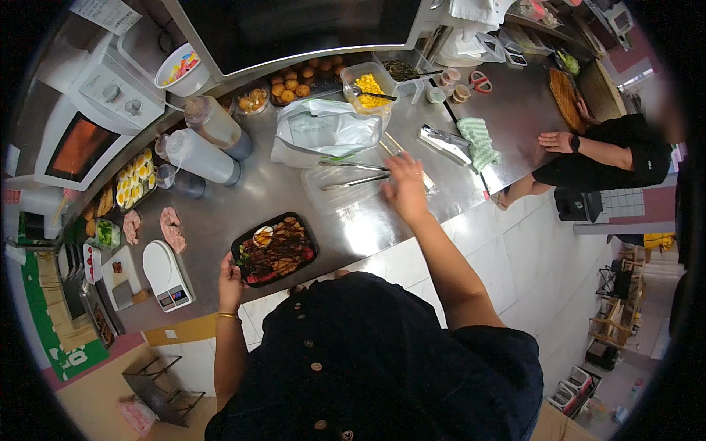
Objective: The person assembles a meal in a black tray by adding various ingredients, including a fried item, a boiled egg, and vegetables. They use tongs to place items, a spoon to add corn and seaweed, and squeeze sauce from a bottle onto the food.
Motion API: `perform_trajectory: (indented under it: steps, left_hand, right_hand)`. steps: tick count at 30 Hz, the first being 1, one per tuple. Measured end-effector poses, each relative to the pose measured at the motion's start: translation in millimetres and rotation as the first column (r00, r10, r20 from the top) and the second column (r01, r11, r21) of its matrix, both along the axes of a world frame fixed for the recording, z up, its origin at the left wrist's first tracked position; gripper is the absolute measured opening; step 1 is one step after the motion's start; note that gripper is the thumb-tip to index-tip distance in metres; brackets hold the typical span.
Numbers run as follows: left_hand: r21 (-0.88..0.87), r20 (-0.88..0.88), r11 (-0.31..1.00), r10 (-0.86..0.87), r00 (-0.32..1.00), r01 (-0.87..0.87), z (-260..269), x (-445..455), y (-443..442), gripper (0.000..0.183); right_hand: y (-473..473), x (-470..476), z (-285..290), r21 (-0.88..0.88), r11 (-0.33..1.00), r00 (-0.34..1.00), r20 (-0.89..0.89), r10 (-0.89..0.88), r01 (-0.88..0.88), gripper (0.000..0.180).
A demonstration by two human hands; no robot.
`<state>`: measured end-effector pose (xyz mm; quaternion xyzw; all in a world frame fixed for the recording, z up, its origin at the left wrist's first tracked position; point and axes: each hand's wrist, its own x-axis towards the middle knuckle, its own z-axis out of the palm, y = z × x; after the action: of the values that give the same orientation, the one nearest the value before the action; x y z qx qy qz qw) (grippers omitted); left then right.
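Observation:
My left hand (229, 281) grips the left edge of a black plastic food tray (315, 249) at the counter's front edge. The tray holds sliced meat (287, 242) streaked with dark sauce, a halved egg (263, 236) and some greens. Fingers apart, my right hand (407, 184) is over the handle end of metal tongs (353, 182); contact is unclear. The tongs lie on a clear plastic lid or container (320, 201), tips pointing left. Behind them stands an opened white plastic bag (325, 132). Wooden chopsticks or skewers (392, 144) lie partly behind my right hand.
Left are a digital scale (161, 264), raw meat slices (173, 229), sauce bottles (201, 157), halved eggs (135, 179) and a microwave (94, 121). Corn (370, 91) stands behind the bag. Right are more tongs (445, 144), a green cloth (479, 144), scissors (480, 81) and another person's hands (557, 141).

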<state>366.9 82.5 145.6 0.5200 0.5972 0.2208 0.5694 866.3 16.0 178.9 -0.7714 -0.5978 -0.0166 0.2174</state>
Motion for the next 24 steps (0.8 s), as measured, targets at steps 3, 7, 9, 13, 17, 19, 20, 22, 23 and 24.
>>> perform_trajectory:
  steps: [3, 7, 9, 13, 17, 19, 20, 22, 23, 24]
  left_hand:
    - [-0.038, 0.009, 0.999, 0.025, 1.0, -0.025, -1, 1, -3, 0.04]
    - [-0.001, -0.011, 0.997, 0.081, 0.997, -0.081, -8, -1, -2, 0.034]
    - [0.018, -0.008, 0.996, 0.087, 0.996, -0.087, -11, 0, -1, 0.027]
    - [0.042, 0.027, 0.999, 0.013, 1.0, -0.014, -19, -10, 3, 0.015]
    - [0.156, -0.012, 0.988, 0.003, 1.0, -0.001, -22, -11, 2, 0.012]
    - [0.1, -0.008, 0.991, 0.089, 0.996, -0.088, -32, -19, 3, 0.011]
    - [0.047, -0.003, 0.988, 0.149, 0.989, -0.149, -38, -28, 3, 0.012]
    - [0.036, -0.016, 0.982, 0.186, 0.982, -0.185, -37, -38, 5, 0.012]
    - [0.031, -0.023, 0.979, 0.203, 0.979, -0.203, -37, -41, 6, 0.012]
    - [0.023, -0.04, 0.977, 0.213, 0.976, -0.213, -32, -44, 5, 0.013]
  right_hand:
    - [-50, 43, -9, -0.047, 0.981, 0.957, -0.218, -0.194, 0.188, 0.067]
    - [-65, 42, 3, -0.108, 0.975, 0.942, -0.255, -0.217, 0.196, 0.062]
    - [-58, 31, 11, -0.154, 0.97, 0.938, -0.266, -0.222, 0.186, 0.06]
    - [-44, 24, -2, -0.293, 0.931, 0.953, -0.146, -0.266, 0.216, 0.046]
    - [-41, 22, -10, -0.307, 0.922, 0.961, -0.07, -0.268, 0.235, 0.035]
    - [-41, 25, -14, -0.284, 0.93, 0.958, -0.091, -0.27, 0.235, 0.033]
    - [-41, 27, -17, -0.263, 0.934, 0.954, -0.112, -0.279, 0.242, 0.033]
    - [-43, 31, -21, -0.236, 0.937, 0.943, -0.153, -0.296, 0.256, 0.034]
    - [-43, 33, -22, -0.227, 0.939, 0.938, -0.177, -0.3, 0.258, 0.036]
    - [-41, 31, -17, -0.219, 0.941, 0.931, -0.201, -0.304, 0.259, 0.038]
